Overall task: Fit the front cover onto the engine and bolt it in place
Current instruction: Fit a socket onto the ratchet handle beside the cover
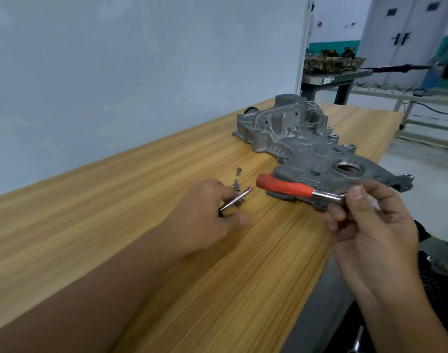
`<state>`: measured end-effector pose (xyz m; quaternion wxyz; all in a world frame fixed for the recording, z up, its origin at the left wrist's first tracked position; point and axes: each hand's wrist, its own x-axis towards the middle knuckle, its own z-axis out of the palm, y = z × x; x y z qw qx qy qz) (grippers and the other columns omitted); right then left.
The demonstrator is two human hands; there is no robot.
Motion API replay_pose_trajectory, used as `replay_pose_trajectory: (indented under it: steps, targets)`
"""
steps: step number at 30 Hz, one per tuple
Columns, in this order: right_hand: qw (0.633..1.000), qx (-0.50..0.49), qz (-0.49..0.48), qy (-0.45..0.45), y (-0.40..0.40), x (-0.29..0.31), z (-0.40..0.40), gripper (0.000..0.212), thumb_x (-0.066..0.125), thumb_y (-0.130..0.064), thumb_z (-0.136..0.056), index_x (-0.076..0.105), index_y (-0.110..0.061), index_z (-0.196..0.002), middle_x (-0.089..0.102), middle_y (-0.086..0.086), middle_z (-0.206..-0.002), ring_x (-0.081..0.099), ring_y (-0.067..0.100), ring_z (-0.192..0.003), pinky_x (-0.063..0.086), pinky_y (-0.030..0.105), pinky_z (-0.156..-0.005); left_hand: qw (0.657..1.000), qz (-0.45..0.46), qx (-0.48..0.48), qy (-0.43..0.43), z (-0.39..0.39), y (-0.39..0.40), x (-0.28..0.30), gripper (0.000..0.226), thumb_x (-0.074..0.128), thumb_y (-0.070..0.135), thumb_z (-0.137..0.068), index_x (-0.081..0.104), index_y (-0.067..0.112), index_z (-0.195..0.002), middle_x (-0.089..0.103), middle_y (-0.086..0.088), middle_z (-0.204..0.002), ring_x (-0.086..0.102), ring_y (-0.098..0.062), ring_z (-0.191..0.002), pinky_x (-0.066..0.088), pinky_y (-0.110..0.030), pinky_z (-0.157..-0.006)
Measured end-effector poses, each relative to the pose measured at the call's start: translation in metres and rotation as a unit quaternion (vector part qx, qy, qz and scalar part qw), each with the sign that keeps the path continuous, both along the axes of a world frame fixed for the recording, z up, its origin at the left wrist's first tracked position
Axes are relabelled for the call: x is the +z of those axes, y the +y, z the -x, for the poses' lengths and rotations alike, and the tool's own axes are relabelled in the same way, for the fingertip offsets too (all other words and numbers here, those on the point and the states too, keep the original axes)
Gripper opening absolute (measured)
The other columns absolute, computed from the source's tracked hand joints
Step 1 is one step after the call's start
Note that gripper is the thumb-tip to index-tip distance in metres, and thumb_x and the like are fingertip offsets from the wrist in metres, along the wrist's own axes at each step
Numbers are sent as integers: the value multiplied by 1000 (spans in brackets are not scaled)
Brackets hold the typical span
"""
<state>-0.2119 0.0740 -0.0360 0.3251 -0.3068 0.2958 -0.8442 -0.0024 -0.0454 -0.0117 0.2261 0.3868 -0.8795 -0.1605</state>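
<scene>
Bare wooden table [90, 225] lies open left of the bolts [237, 178] (front cover [307, 146] blocks the right).

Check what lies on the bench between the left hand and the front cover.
In the head view, loose bolts lie on the wooden bench there, beyond the left hand, which holds a metal rod. The ratchet's red handle also crosses toward the front cover.

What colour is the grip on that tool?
Red-orange, on the ratchet handle, clearest in the head view.

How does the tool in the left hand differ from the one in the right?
The metal rod in the left hand is bare and thin; the ratchet wrench in the right hand has a thick red grip. The rod hangs low over the wooden table; the wrench crosses the front cover. Both have shiny steel.
</scene>
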Motion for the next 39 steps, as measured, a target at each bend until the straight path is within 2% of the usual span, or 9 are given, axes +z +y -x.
replay_pose_trajectory:
  steps: [6, 9, 14, 19, 22, 24, 30, 34, 39]
  targets:
    - [986, 67, -34, -150, 6, 14, -15, 19, 69, -33, -82, 66, -16, -92, 66, -4, -73, 53, 6, -58, 50, 20, -54, 996, 35, -25, -76, 9, 0, -10, 20, 70, 29, -92, 56, 31, -78, 56, 14, -87, 58, -9, -83, 52, -42, -78]
    - [975, 101, -90, -177, 12, 16, -27, 31, 66, -42, -82, 76, -16, -96, 63, -1, -70, 56, 9, -55, 56, 27, -53, 995, -45, -54, 76, 6, 4, -2, 16, 68, 20, -95, 63, 27, -82, 70, 8, -85, 65, -8, -80, 52, -34, -72]
    - [969, 178, -116, -125, 27, 24, -51, 26, 59, -29, -95, 72, -11, -106, 54, 7, -69, 34, 6, -38, 27, 16, -32, 865, -299, -197, 351, 4, 26, 22, 6, 73, 18, -89, 72, 16, -95, 62, -1, -70, 37, -9, -42, 33, -23, -41]
    - [978, 156, -135, -32, 39, 34, -69, 25, 70, -28, -83, 66, -13, -103, 52, 6, -67, 30, 6, -39, 23, 14, -34, 808, -341, -259, 404, 14, 45, 26, 24, 82, 17, -77, 66, 10, -94, 62, -22, -74, 39, -11, -39, 34, -19, -39]
    - [984, 135, -111, 15, 42, 36, -79, 24, 75, -31, -79, 73, -15, -96, 50, 5, -64, 29, 6, -38, 23, 14, -36, 782, -364, -269, 428, 21, 55, 25, 27, 76, 20, -83, 51, 14, -90, 48, -5, -54, 41, -10, -37, 32, -17, -36]
    - [987, 108, -103, 52, 44, 36, -85, 26, 76, -34, -78, 76, -17, -97, 49, 9, -62, 28, 6, -37, 23, 14, -39, 790, -359, -253, 429, 26, 62, 26, 30, 75, 27, -87, 48, 15, -88, 46, -3, -53, 43, -11, -36, 31, -17, -35]
    - [985, -22, -122, 121, 47, 34, -75, 23, 63, -39, -86, 68, -16, -88, 57, 4, -66, 34, 5, -43, 29, 17, -39, 899, -205, -218, 321, 27, 72, 40, 43, 42, 67, -94, 61, 29, -89, 64, -33, -77, 50, -23, -33, 36, -22, -35]
    - [967, -35, -142, 209, 57, 39, -59, 15, 66, -22, -95, 71, -8, -95, 73, 20, -87, 38, 14, -39, 33, 20, -37, 922, -105, -277, 249, 18, 61, 49, 30, 48, 43, -102, 72, 26, -102, 71, -6, -81, 52, -16, -34, 38, -22, -35]
    - [952, -46, -117, 280, 63, 42, -44, 6, 70, -15, -92, 77, -15, -90, 71, 12, -75, 46, 3, -42, 37, 13, -43, 913, -51, -326, 241, 15, 58, 49, 31, 64, 18, -96, 71, 31, -123, 74, 6, -86, 66, -4, -56, 48, -15, -47]
